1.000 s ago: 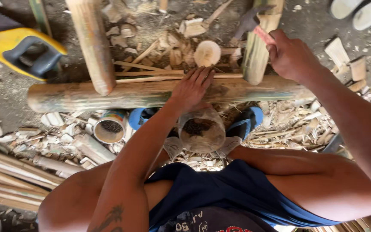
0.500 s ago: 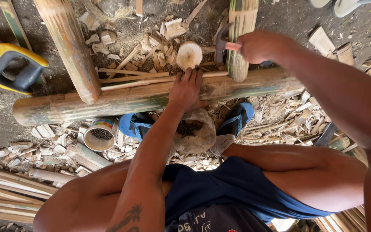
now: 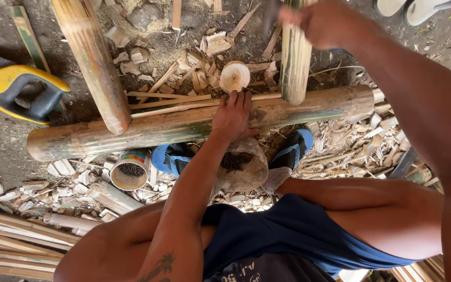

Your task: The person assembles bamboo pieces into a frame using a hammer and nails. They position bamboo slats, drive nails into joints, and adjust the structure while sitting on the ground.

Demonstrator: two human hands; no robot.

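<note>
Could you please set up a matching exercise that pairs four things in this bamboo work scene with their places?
Things:
1. left hand
2. right hand
3. saw handle
4. tin can

Places:
A. on the ground at the left edge, yellow and grey
B. raised at the top of the view, above the upright bamboo piece
C. resting on the long bamboo pole, fingers by a cut round stub
D. among wood chips just below the pole

Pairs: 1-C, 2-B, 3-A, 4-D
</note>
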